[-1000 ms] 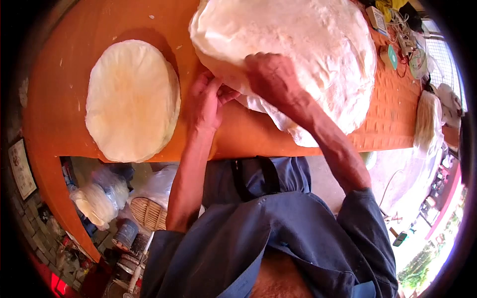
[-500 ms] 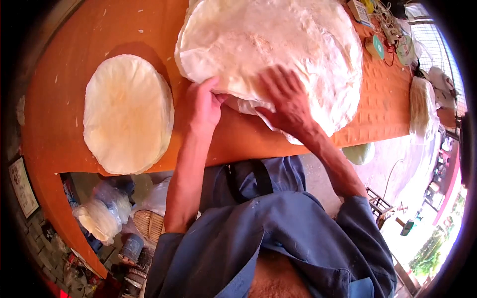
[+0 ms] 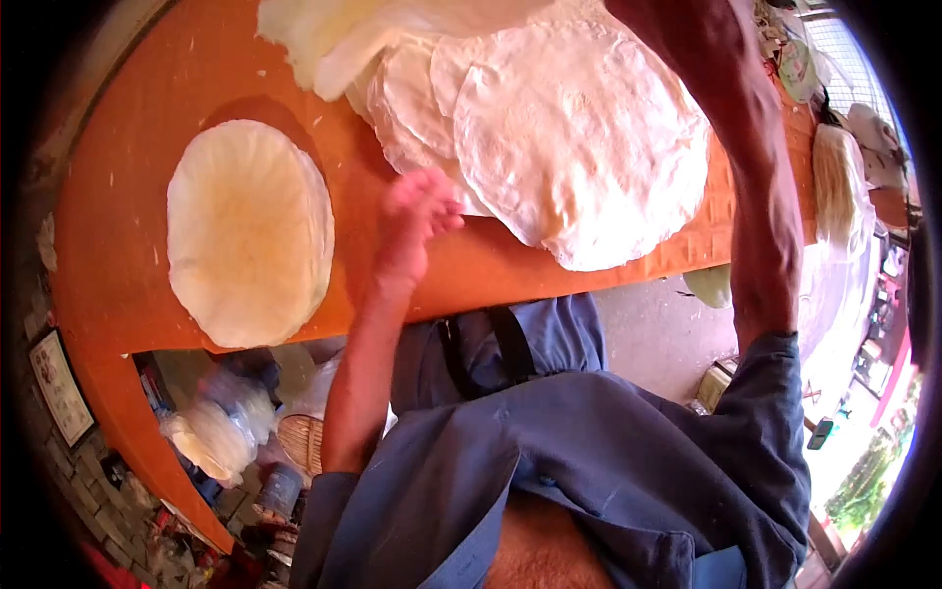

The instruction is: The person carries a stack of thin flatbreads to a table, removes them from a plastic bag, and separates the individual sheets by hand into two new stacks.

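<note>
My left hand [image 3: 422,211] is raised by the near-left edge of a large pile of thin, round, whitish sheets [image 3: 589,147], like rice paper or thin flatbread. Its fingers are loosely curled and apart, with nothing visible in them. My right arm reaches up across the pile's right side, and its hand is beyond the top edge of the view. A yellowish sheet [image 3: 343,39] is lifted and bent over at the top; what holds it is out of view. To the left lies a smaller, neat stack of oval-looking sheets [image 3: 250,231].
An orange table [image 3: 118,236] carries both stacks. Under it are plastic-wrapped sheets [image 3: 211,437], a woven basket [image 3: 301,442] and a blue can [image 3: 280,491]. A wrapped bundle [image 3: 839,187] stands at the right, and cables and small items lie at the far right corner.
My right hand has swept up and out of the top of the view. The top sheet has come up off the large pile, baring overlapping sheets. My left hand has let go of the pile's edge.
</note>
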Demonstrator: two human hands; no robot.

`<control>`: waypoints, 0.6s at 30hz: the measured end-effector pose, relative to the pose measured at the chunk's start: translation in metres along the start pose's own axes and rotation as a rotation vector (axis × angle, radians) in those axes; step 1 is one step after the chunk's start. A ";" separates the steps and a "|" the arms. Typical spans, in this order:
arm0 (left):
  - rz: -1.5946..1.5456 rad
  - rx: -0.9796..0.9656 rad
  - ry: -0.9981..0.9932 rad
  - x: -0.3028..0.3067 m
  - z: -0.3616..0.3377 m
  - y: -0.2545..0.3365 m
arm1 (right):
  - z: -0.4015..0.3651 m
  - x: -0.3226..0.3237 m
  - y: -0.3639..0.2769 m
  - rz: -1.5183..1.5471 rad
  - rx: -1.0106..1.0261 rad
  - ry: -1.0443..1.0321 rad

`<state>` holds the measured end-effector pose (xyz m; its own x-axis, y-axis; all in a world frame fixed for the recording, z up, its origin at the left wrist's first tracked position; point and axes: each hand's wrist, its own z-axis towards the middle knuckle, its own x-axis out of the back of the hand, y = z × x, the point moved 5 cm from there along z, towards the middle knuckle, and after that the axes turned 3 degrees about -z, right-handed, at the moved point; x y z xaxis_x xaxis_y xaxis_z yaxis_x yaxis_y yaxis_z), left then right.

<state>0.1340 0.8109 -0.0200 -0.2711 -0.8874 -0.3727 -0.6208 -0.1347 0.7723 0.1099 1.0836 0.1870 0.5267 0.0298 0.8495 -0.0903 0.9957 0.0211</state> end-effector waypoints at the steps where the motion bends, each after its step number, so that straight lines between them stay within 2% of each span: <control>1: 0.100 0.042 0.024 -0.009 -0.007 -0.016 | -0.006 0.020 -0.010 -0.058 0.038 0.084; 3: 0.015 0.116 -0.008 -0.022 -0.011 -0.035 | -0.036 0.017 -0.033 -0.160 0.159 0.145; 5: -0.049 0.152 -0.029 -0.034 -0.012 -0.049 | -0.070 -0.033 -0.044 -0.011 0.203 0.085; 7: -0.081 0.144 -0.042 -0.049 -0.012 -0.051 | -0.090 -0.101 -0.032 0.147 -0.032 -0.591; 8: -0.136 0.210 -0.036 -0.060 -0.016 -0.050 | -0.093 -0.109 -0.030 0.187 -0.094 -0.623; 11: 0.040 0.105 -0.039 -0.075 -0.012 -0.046 | -0.069 -0.108 -0.018 -0.331 0.334 -0.520; 12: 0.174 0.145 0.038 -0.072 -0.010 -0.042 | -0.053 -0.074 -0.022 -0.749 0.514 -0.313; 13: 0.162 0.036 0.086 -0.070 -0.013 -0.032 | -0.032 -0.031 -0.027 -1.163 0.689 -0.073; 14: 0.147 -0.083 0.137 -0.067 -0.014 -0.021 | -0.021 -0.004 -0.018 -0.493 0.335 -0.231; 15: 0.197 -0.094 0.206 -0.060 -0.021 -0.004 | -0.012 0.023 -0.007 0.213 0.019 -0.180; 16: 0.247 -0.102 0.276 -0.054 -0.028 0.014 | -0.031 0.029 -0.017 0.124 0.086 -0.110; 18: 0.131 -0.132 0.279 0.002 -0.006 -0.003 | -0.064 0.041 -0.035 -0.062 0.239 0.059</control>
<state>0.1397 0.8071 -0.0204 -0.1195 -0.9850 -0.1247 -0.4883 -0.0511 0.8712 0.1882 1.0559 0.1871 0.5852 -0.0184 0.8107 -0.2502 0.9469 0.2020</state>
